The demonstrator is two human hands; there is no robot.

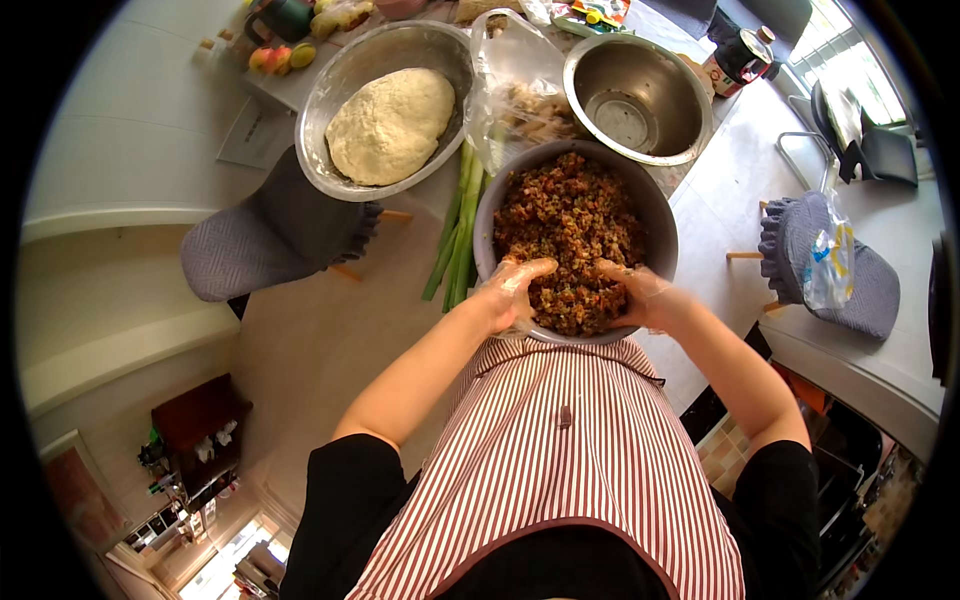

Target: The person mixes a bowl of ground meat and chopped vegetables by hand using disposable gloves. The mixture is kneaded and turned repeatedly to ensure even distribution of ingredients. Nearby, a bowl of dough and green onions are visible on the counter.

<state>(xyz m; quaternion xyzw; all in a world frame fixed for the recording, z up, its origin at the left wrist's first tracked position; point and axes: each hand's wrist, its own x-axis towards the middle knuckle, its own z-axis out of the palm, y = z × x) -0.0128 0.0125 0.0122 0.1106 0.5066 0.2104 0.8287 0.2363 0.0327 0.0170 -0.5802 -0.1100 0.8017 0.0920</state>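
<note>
A grey bowl [667, 225] holds a reddish-brown minced filling [574, 225] with green and orange bits. My left hand [514, 292], in a clear plastic glove, is at the near left side inside the bowl. Its thumb lies over the filling and its fingers are partly hidden beneath. Across from it, my right hand [641, 296], also gloved, grips the filling at the near right, its fingertips sunk in and out of sight. A mound of filling sits between both hands.
Behind stand a metal basin [311, 154] with a large dough lump [391, 126], a clear plastic bag [517, 67] with brownish contents, and a steel bowl [682, 97]. Green onions [466, 225] hang past the table edge. Covered chairs [277, 232] flank both sides. A dark bottle [739, 64] stands far right.
</note>
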